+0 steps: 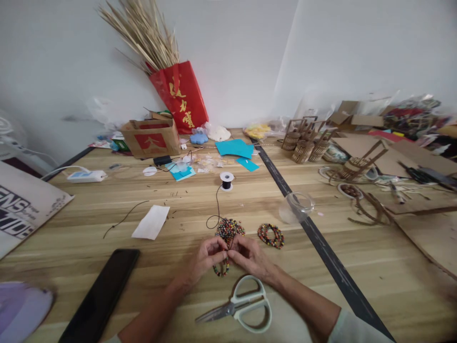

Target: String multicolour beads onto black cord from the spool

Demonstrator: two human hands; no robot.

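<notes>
We pinched the dark cord (231,244) in our left hand (209,256) and right hand (252,257), held close together probably because something so thin needed fine control, the bead strand (222,273) curving toward us, the bead pile (230,228) just beyond

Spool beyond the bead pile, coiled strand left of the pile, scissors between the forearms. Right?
One thing off: the head view shows the coiled strand right of the bead pile. Spool and scissors are as you say.
</notes>
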